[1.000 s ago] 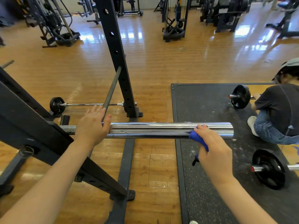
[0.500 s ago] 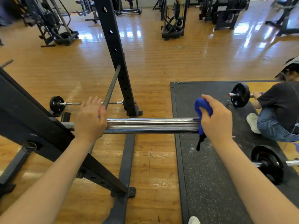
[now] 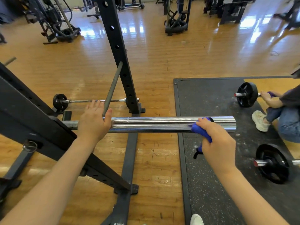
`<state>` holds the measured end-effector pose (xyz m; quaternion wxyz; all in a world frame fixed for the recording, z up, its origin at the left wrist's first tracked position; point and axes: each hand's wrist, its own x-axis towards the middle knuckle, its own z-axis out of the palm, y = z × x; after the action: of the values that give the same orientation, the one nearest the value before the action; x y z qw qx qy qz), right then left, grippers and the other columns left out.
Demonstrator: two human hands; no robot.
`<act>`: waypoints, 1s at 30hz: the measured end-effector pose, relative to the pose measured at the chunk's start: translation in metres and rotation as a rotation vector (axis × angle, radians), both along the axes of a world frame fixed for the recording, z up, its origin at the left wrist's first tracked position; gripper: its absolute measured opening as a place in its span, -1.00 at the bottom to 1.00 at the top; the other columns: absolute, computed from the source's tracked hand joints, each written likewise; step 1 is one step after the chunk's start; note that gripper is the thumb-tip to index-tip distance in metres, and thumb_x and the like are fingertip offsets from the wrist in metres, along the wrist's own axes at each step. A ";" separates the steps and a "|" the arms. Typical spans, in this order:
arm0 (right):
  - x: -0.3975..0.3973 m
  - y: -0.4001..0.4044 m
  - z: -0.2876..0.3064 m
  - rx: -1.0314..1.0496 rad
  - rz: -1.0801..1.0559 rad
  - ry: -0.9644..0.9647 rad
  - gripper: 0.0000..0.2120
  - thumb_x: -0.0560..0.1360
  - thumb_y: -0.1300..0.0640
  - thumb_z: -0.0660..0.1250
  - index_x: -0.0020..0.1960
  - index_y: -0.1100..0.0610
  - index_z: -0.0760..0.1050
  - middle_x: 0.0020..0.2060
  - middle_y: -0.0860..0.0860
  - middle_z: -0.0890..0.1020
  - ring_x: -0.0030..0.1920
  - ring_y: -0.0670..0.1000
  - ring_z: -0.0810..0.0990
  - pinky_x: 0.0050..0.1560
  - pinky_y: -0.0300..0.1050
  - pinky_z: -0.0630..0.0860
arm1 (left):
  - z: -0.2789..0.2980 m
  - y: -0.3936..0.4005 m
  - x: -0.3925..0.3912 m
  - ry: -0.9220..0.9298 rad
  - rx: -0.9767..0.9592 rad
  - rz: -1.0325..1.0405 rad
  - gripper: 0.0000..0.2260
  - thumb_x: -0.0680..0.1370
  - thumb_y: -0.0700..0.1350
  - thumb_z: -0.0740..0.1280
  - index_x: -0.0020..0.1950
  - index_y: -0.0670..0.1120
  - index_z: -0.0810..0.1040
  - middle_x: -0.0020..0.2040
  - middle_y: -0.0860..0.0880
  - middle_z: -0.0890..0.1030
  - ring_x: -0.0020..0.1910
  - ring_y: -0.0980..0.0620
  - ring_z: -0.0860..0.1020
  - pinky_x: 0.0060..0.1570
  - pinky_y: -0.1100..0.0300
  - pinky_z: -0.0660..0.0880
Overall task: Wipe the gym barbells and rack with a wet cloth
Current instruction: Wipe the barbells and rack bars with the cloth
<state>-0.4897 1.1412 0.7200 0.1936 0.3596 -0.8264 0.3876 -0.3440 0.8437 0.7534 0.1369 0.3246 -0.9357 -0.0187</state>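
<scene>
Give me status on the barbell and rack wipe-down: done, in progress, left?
Done: can't tell; nothing shows which surfaces are already wiped. In hand: right hand grips the blue cloth against the chrome barbell sleeve near its free end; left hand steadies the bar. Left, likely: the black rack and the floor barbell behind it.

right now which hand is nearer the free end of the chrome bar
Right. The right hand wipes with the blue cloth near the chrome bar end; the left hand rests by the rack.

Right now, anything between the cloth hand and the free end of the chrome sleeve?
Nothing visible. The right hand presses the blue cloth on the chrome sleeve, and the stretch from there to the sleeve's free end is bare. The left hand rests at the other end.
</scene>
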 end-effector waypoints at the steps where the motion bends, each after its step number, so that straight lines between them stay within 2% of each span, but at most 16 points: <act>1: 0.004 0.002 -0.004 -0.013 0.009 -0.001 -0.62 0.39 0.24 0.12 0.07 0.31 0.60 0.00 0.15 0.66 0.07 -0.02 0.51 0.27 -0.47 0.23 | 0.001 0.000 -0.001 -0.009 0.012 0.005 -0.51 0.65 0.02 0.01 0.42 -0.31 0.30 0.44 -0.24 0.32 0.49 -0.14 0.18 0.45 0.04 0.04; 3: 0.011 0.004 -0.009 -0.032 0.011 -0.005 -0.64 0.40 0.25 0.14 0.07 0.32 0.60 0.02 0.14 0.65 0.11 -0.01 0.50 0.31 -0.47 0.22 | 0.005 -0.001 -0.004 -0.036 0.050 0.018 -0.54 0.66 -0.01 0.04 0.43 -0.29 0.30 0.44 -0.22 0.32 0.49 -0.14 0.17 0.44 0.03 0.06; 5: 0.015 0.003 -0.009 -0.048 0.015 -0.021 -0.64 0.41 0.24 0.14 0.08 0.32 0.59 0.03 0.15 0.64 0.12 -0.01 0.49 0.31 -0.47 0.22 | 0.009 -0.007 -0.010 -0.102 0.092 0.032 -0.54 0.65 0.02 0.01 0.39 -0.26 0.37 0.40 -0.23 0.38 0.44 -0.17 0.24 0.38 -0.02 0.16; 8: 0.020 0.004 -0.008 -0.043 0.044 -0.047 -0.64 0.41 0.23 0.14 0.09 0.31 0.59 0.03 0.10 0.62 0.11 -0.02 0.49 0.29 -0.49 0.22 | 0.018 -0.014 -0.019 -0.213 0.171 0.022 -0.55 0.65 0.03 -0.05 0.31 -0.18 0.46 0.24 -0.19 0.52 0.30 -0.16 0.39 0.12 0.00 0.34; 10: 0.022 0.007 -0.010 -0.056 0.055 -0.070 -0.67 0.41 0.26 0.18 0.11 0.28 0.57 0.01 0.13 0.64 0.08 -0.04 0.51 0.26 -0.50 0.25 | 0.024 -0.014 -0.025 -0.177 0.250 0.024 -0.58 0.66 0.00 -0.05 0.26 -0.16 0.50 0.06 -0.16 0.58 0.07 -0.13 0.50 -0.08 0.13 0.36; 12: 0.022 0.010 -0.009 -0.098 0.032 -0.107 -0.67 0.39 0.42 0.29 0.13 0.27 0.56 -0.02 0.11 0.64 0.03 -0.05 0.54 0.20 -0.48 0.31 | 0.026 -0.014 -0.026 -0.006 0.228 -0.005 -0.62 0.66 -0.07 -0.02 0.18 -0.19 0.53 -0.08 -0.17 0.54 -0.07 -0.15 0.49 -0.16 0.11 0.33; 14: 0.017 0.010 0.000 -0.150 -0.001 -0.131 -0.62 0.36 0.52 0.34 0.14 0.29 0.55 -0.03 0.03 0.60 -0.01 -0.11 0.52 0.13 -0.49 0.35 | 0.021 -0.013 -0.018 0.235 0.128 -0.035 -0.65 0.64 -0.14 0.01 0.05 -0.25 0.55 -0.07 -0.23 0.54 0.00 -0.22 0.49 -0.11 0.04 0.35; 16: 0.008 0.006 0.016 -0.214 -0.016 -0.083 -0.71 0.42 0.42 0.31 0.13 0.30 0.55 -0.03 0.00 0.57 -0.01 -0.19 0.48 0.11 -0.52 0.33 | 0.011 -0.007 -0.005 0.340 0.021 -0.056 -0.59 0.60 -0.11 0.01 0.17 -0.33 0.54 0.15 -0.29 0.57 0.22 -0.26 0.47 0.20 -0.11 0.39; 18: -0.005 -0.002 0.031 -0.216 -0.014 -0.040 -0.73 0.45 0.36 0.29 0.14 0.30 0.55 0.00 0.00 0.57 0.03 -0.16 0.49 0.14 -0.46 0.35 | -0.002 -0.001 0.009 0.294 -0.072 -0.128 -0.55 0.58 -0.08 0.02 0.26 -0.35 0.48 0.27 -0.30 0.49 0.34 -0.27 0.39 0.35 -0.19 0.27; 21: -0.022 -0.018 0.042 -0.023 0.051 -0.108 -0.73 0.47 0.40 0.32 0.16 0.28 0.55 0.07 0.11 0.62 0.10 0.02 0.53 0.14 -0.25 0.37 | -0.018 -0.001 0.019 0.155 -0.182 -0.203 -0.54 0.56 -0.07 0.04 0.25 -0.36 0.48 0.27 -0.32 0.49 0.34 -0.30 0.38 0.34 -0.19 0.23; 24: -0.025 -0.029 0.036 0.180 0.065 -0.194 -0.78 0.51 0.33 0.30 0.13 0.24 0.57 0.00 0.13 0.64 0.03 0.12 0.56 -0.01 -0.21 0.34 | -0.019 -0.005 0.018 0.114 -0.188 -0.193 -0.54 0.56 -0.07 0.03 0.24 -0.36 0.49 0.24 -0.32 0.52 0.30 -0.30 0.42 0.32 -0.15 0.25; 27: -0.017 -0.026 0.018 0.119 0.009 -0.046 -0.76 0.42 0.43 0.35 0.07 0.27 0.59 -0.09 0.14 0.66 -0.06 0.17 0.60 -0.06 -0.15 0.41 | -0.017 -0.005 0.016 0.099 -0.157 -0.197 -0.52 0.57 -0.06 0.01 0.25 -0.38 0.48 0.24 -0.33 0.51 0.30 -0.29 0.43 0.33 -0.13 0.25; 29: -0.008 -0.018 0.003 0.044 0.005 0.024 -0.74 0.42 0.39 0.30 0.09 0.31 0.57 -0.02 0.17 0.65 0.03 0.13 0.57 0.10 -0.18 0.43 | -0.014 -0.006 0.016 0.079 -0.126 -0.197 -0.50 0.57 -0.04 -0.01 0.26 -0.38 0.47 0.25 -0.33 0.50 0.30 -0.28 0.44 0.33 -0.10 0.25; 30: -0.004 -0.014 -0.004 0.014 0.016 0.044 -0.71 0.43 0.33 0.22 0.11 0.32 0.56 0.02 0.19 0.64 0.09 0.09 0.53 0.20 -0.24 0.38 | -0.012 -0.006 0.015 0.065 -0.104 -0.195 -0.48 0.58 -0.02 -0.03 0.27 -0.37 0.47 0.25 -0.32 0.50 0.31 -0.27 0.43 0.33 -0.09 0.25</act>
<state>-0.4934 1.1274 0.7158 0.2063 0.3761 -0.8218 0.3752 -0.3290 0.8373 0.7410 0.1812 0.2237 -0.9577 0.0062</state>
